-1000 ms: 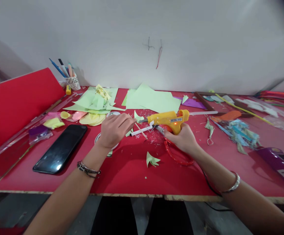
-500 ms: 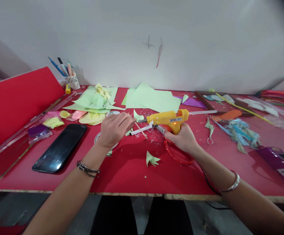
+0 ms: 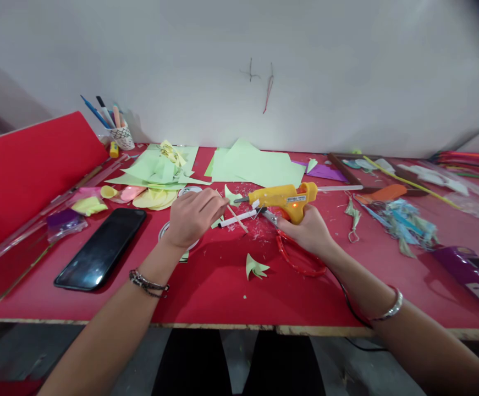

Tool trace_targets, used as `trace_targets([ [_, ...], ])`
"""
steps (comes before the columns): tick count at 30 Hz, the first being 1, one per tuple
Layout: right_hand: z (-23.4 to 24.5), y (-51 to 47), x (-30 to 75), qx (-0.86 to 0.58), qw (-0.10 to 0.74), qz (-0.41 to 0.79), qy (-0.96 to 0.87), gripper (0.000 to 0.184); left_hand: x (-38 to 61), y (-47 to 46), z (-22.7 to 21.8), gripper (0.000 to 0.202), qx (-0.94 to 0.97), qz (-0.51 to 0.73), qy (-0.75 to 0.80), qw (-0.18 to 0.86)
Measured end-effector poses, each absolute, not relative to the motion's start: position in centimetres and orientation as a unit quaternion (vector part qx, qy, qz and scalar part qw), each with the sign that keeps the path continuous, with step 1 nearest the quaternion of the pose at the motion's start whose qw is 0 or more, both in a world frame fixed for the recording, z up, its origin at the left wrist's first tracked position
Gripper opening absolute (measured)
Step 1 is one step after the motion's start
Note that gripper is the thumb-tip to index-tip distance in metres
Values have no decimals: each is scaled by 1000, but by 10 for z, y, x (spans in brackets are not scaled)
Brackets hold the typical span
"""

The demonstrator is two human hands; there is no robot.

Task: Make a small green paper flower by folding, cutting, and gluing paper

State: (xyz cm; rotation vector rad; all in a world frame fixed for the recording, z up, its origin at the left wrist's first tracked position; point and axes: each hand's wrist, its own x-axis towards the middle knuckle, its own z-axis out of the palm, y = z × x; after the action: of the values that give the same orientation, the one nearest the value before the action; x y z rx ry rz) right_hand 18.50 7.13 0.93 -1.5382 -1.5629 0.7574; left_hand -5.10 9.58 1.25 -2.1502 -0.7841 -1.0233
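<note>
Head view: left hand (image 3: pixel 193 218), pinch on one thin stick (image 3: pixel 233 212); right hand (image 3: pixel 307 231), grip around one glue gun (image 3: pixel 275 195).

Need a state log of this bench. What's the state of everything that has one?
Glue gun: light on, gripped by right hand.
Left hand: closed, pinching thin stick.
Phone: face up, dark.
Scissors: partly hidden, open or shut unclear.
Cup: upright, pens inside.
Green sheets: flat, overlapping.
Green cutout: curled, loose.
</note>
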Motion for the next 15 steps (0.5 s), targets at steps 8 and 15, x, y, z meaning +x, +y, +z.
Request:
trace_targets([
  [8,8,73,187,-603,405,295,-621,17,-50,95,14,6,-813,-392,-289,320],
  [15,10,74,187,-602,399,289,-628,13,-50,94,15,3,-812,-397,-282,323],
])
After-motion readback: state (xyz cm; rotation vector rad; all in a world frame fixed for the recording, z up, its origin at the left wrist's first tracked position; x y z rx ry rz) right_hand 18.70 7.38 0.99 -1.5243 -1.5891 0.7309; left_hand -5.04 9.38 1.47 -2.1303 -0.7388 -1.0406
